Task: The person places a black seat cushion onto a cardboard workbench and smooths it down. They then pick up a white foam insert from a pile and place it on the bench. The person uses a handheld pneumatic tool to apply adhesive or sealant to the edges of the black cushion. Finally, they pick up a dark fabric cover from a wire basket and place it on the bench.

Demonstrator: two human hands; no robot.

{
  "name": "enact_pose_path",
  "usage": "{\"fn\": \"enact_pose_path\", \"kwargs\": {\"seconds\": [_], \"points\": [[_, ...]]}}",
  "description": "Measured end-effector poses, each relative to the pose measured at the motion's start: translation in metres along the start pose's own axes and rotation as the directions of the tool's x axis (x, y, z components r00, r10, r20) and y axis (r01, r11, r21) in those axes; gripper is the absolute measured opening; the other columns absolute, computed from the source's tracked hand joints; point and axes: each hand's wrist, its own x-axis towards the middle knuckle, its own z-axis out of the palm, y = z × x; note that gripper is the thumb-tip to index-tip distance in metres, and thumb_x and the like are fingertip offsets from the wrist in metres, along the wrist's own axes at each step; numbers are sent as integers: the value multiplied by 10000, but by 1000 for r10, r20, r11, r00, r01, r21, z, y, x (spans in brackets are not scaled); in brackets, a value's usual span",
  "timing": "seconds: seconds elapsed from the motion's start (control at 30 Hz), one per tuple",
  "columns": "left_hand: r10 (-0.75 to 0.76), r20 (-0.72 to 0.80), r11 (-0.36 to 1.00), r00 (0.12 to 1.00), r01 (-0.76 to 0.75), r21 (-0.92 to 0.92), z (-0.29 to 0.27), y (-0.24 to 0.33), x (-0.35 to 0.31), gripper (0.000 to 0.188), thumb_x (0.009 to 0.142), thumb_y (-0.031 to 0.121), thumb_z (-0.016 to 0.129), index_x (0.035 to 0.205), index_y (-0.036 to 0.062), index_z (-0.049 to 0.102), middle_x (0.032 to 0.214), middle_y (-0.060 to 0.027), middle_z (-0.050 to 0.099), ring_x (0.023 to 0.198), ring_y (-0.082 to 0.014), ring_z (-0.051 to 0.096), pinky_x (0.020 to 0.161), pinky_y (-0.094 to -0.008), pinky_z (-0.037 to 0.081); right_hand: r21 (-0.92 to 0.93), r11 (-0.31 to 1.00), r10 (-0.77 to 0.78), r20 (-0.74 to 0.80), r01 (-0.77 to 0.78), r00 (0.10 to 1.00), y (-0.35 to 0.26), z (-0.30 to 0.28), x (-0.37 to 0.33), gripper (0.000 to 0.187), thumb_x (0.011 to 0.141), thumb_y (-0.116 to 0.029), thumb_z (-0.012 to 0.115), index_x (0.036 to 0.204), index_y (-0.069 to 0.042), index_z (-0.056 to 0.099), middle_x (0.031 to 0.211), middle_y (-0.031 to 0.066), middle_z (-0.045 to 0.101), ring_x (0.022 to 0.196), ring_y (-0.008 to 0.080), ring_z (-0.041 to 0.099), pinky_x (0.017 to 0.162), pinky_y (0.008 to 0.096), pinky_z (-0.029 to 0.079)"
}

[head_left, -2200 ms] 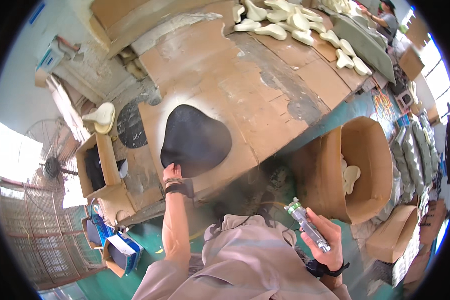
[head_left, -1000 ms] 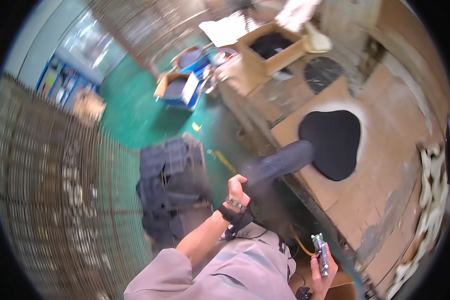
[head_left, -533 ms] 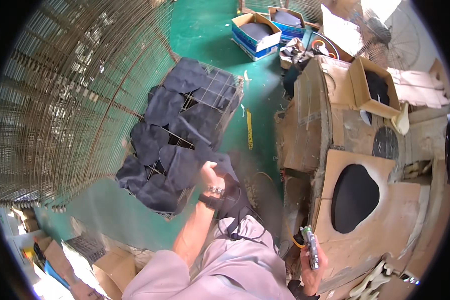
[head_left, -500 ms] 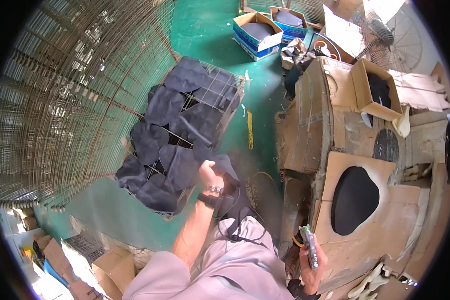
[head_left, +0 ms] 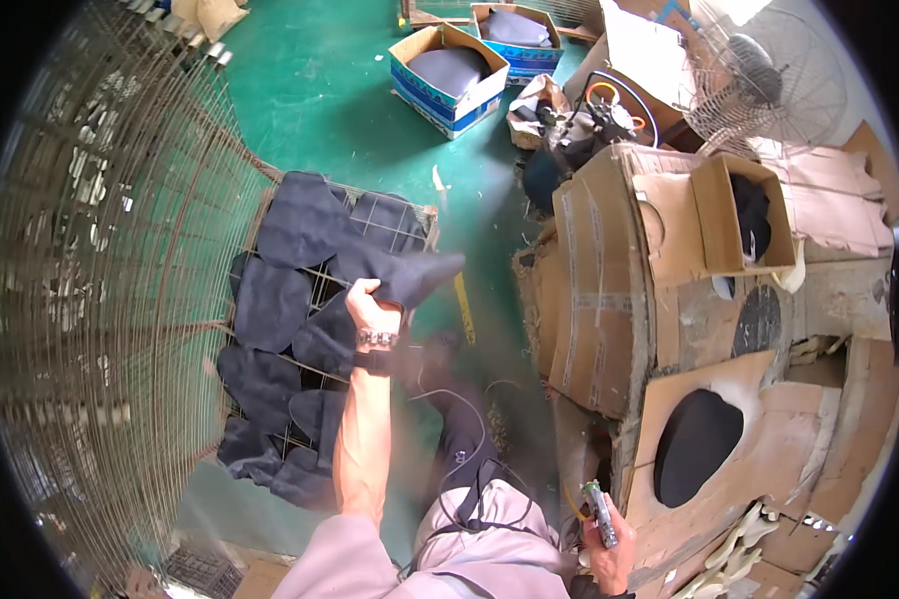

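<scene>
Since half a second ago, the left hand (head_left: 373,304) has moved farther along the low wire rack (head_left: 432,215), toward its far end, and the limp, dark grey sheet piece (head_left: 425,278) it carries has swung out to the right. That hand is closed on the piece's near edge; the long axis runs roughly crosswise, from above the rack to a pointed free tip beyond the rack's right side. I cannot tell whether it touches the dark grey pieces (head_left: 272,304) lying there, which cover much of the grid. The left hand is the nearer one; the right hand (head_left: 614,549), wrapped around a silver spray gun with a green tip (head_left: 600,514), is well apart, beside the cardboard-covered bench (head_left: 794,429). A black, rounded-triangular pad (head_left: 697,451) lies on the bench. Tall wire racks (head_left: 120,290) crowd the left side.
</scene>
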Motion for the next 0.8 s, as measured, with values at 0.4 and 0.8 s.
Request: {"fn": "enact_pose_path", "kwargs": {"seconds": [0.4, 0.8], "points": [[36, -223, 999, 974, -32, 23, -114, 38, 233, 340, 819, 149, 666, 1121, -4, 627, 1096, -116, 662, 1023, -319, 647, 907, -491, 540, -147, 955, 288, 250, -258, 924, -73, 70, 129, 517, 907, 50, 561, 1423, 11, 552, 1330, 169, 655, 1134, 220, 628, 946, 326, 496], [572, -129, 253, 810, -24, 967, -183, 30, 251, 900, 842, 554, 738, 1416, -84, 463, 1409, -271, 551, 1287, -412, 533, 1095, -424, 410, -152, 945, -245, 255, 289, 935, -46, 101, 153, 496, 805, -14, 694, 1288, 50, 599, 993, 242, 693, 878, 419, 694, 777, 429, 542]]}}
